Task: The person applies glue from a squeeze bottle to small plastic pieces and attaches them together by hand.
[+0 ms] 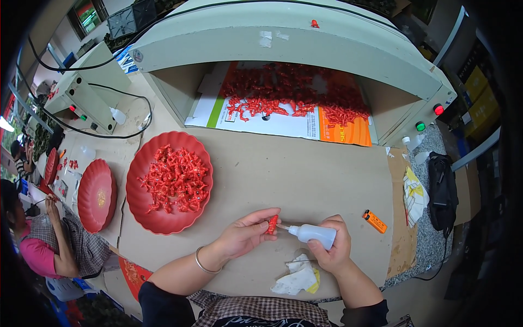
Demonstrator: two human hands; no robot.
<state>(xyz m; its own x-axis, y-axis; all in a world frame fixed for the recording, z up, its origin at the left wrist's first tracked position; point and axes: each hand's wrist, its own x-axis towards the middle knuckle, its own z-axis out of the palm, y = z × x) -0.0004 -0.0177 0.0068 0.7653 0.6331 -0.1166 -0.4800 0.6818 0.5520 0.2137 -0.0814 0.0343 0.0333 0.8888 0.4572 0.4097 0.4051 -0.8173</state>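
Between the thumb and fingers of my left hand is a small shiny red figurine. My right hand is closed around a translucent white squeeze bottle. The bottle lies almost level, its thin nozzle pointing left at the figurine; whether the tip touches it I cannot tell. Left of my hands stands a red scalloped bowl heaped with similar red pieces. A crumpled white and yellow cloth lies on the table just below the bottle.
Ahead is a pale cabinet with many red pieces on flat printed cardboard inside. An orange lighter lies at right, near a second cloth and a black bag. A second red bowl and a seated person are at left.
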